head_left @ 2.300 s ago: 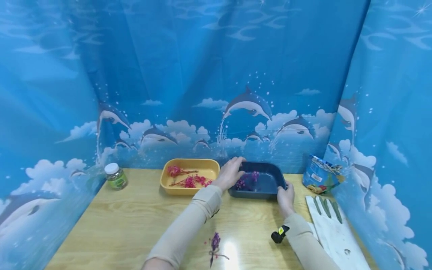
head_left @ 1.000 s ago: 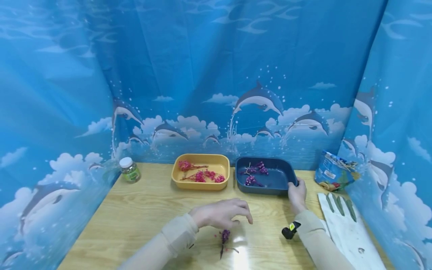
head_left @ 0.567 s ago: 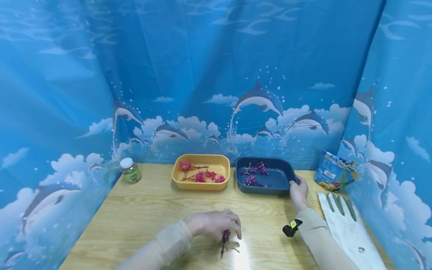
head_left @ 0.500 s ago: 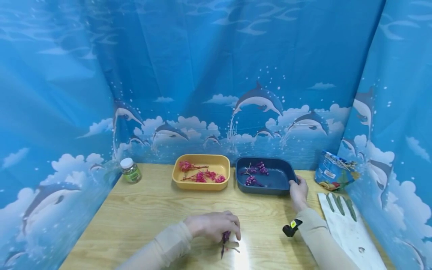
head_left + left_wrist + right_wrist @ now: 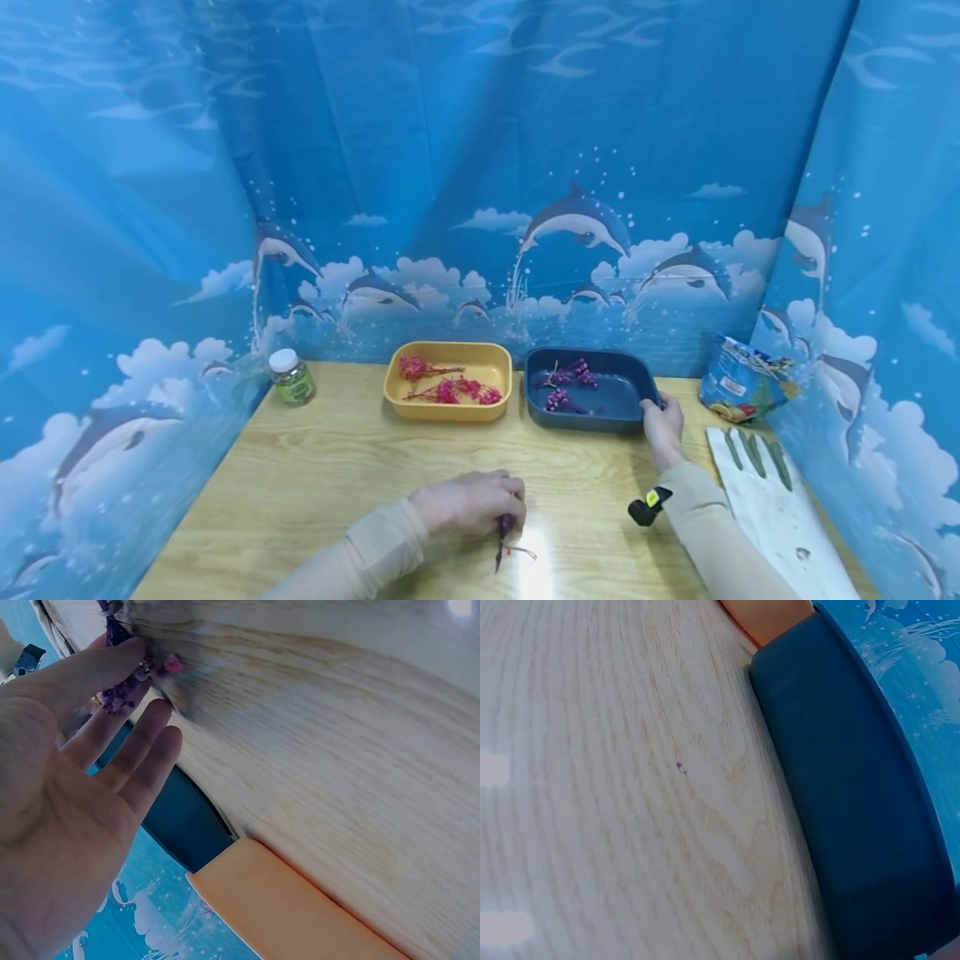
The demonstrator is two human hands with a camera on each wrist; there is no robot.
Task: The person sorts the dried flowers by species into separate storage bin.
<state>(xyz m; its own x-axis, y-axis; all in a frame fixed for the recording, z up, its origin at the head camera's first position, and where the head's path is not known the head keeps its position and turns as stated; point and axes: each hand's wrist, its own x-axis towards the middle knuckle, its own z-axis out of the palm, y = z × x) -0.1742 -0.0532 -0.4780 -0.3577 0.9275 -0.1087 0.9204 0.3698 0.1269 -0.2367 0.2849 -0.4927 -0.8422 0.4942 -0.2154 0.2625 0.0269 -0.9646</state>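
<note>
My left hand [image 5: 474, 503] is low over the front middle of the table. Its thumb and forefinger pinch a purple dried flower sprig [image 5: 120, 694] by the bloom, while the other fingers are loosely spread. The sprig's dark stem [image 5: 499, 554] points toward the front edge. At the back, my right hand [image 5: 663, 427] grips the right front corner of a dark blue tray [image 5: 630, 392], thumb at the rim. Inside that tray lie purple flower sprigs [image 5: 570, 377]. Left of it stands a yellow tray [image 5: 396, 398] with pink flower sprigs [image 5: 450, 390].
A white-capped jar [image 5: 292, 379] stands at the back left. On the right are a crumpled blue snack bag [image 5: 742, 383] and a white glove [image 5: 780, 517] with greenish finger marks. A dolphin-print curtain [image 5: 480, 167] encloses the table. A tiny purple bit [image 5: 681, 766] lies on the wood.
My left hand left the dark blue tray, came down toward the front and closed finger and thumb on the purple sprig. My right hand kept its grip on the tray's corner.
</note>
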